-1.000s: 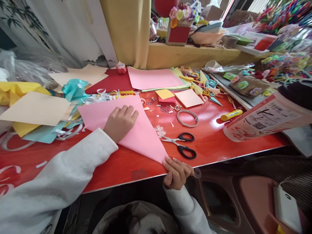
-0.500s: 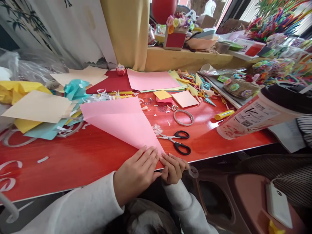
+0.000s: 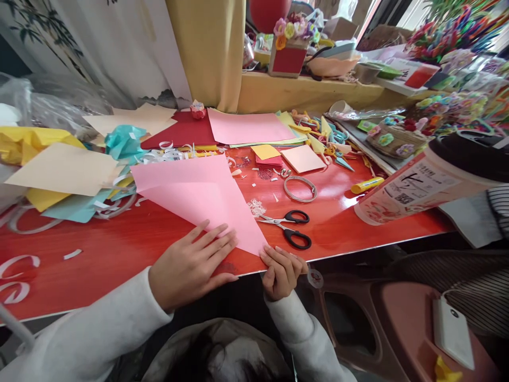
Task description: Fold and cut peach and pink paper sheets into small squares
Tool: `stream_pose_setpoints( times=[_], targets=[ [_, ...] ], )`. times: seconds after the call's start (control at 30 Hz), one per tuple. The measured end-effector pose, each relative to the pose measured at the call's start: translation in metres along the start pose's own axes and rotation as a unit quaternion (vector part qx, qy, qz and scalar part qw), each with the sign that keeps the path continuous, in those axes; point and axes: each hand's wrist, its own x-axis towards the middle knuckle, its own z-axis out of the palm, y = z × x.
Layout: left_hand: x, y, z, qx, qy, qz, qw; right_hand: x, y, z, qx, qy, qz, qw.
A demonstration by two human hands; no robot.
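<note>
A large sheet of pink paper (image 3: pixel 199 191), folded over on a slant, lies on the red table. Its near corner points at the table's front edge. My left hand (image 3: pixel 194 262) rests on the sheet's lower left edge, fingers spread and thumb out. At the near corner, my right hand (image 3: pixel 282 270) has its fingers curled, with the paper's tip under the fingertips and the thumb tucked below. Black-handled scissors (image 3: pixel 292 228) lie partly spread just beyond my right hand, their blades by the paper's right edge.
A tall cup with a black lid (image 3: pixel 421 180) leans into view at the right. Beyond the pink sheet are a silver ring (image 3: pixel 300 189), a stack of small square papers (image 3: pixel 267 155) and a yellow glue stick (image 3: pixel 366 185). Paper scraps (image 3: pixel 87 183) pile up at the left.
My left hand has slid left along the paper, away from the corner, and its fingers have spread. My right hand stays at the corner.
</note>
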Motion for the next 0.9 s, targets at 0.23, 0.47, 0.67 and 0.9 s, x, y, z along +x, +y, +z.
stream_pose_setpoints(
  times=[0.23,0.47,0.67,0.9],
  targets=[
    [-0.038,-0.029,-0.001,0.035,-0.043,-0.067,0.996,0.003,-0.002,-0.004,-0.007,-0.028,0.005,1.000],
    [-0.055,-0.038,0.001,0.040,-0.041,-0.137,0.989,0.012,-0.003,-0.018,0.016,-0.102,0.004,0.995],
    [-0.076,-0.057,-0.001,0.075,-0.054,-0.221,0.971,0.028,-0.001,-0.024,0.043,-0.130,-0.034,0.990],
    [-0.083,-0.063,0.001,0.110,-0.056,-0.259,0.958,0.026,-0.005,-0.040,0.066,-0.151,-0.072,0.984]
  ],
)
